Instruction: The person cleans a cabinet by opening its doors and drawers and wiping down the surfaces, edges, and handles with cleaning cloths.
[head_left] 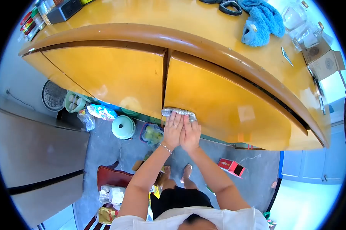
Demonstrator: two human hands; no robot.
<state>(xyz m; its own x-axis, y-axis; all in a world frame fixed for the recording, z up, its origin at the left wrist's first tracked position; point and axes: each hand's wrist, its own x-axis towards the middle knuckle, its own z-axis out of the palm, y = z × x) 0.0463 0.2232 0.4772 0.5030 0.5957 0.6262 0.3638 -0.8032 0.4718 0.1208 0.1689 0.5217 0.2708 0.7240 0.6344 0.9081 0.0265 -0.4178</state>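
Observation:
A grey cloth (180,112), folded, lies against the lower edge of the yellow cabinet front, beside the dark gap between the two door panels. My left hand (173,130) has its fingers together on the cloth and presses it to the panel. Close against it, my right hand (190,134) grips the cloth's right part. The fingertips are partly hidden by the cloth. Both hands are on the lower left part of the right door panel (226,103); the left door panel (107,76) is to their left.
On the cabinet top (161,19) are a blue fluffy cloth (263,21), black-handled scissors (230,7), glass bottles (295,17) and a cardboard box (326,63). Below, a pale green lidded pot (123,127), a red box (231,167) and a red chair (113,177) stand on the floor.

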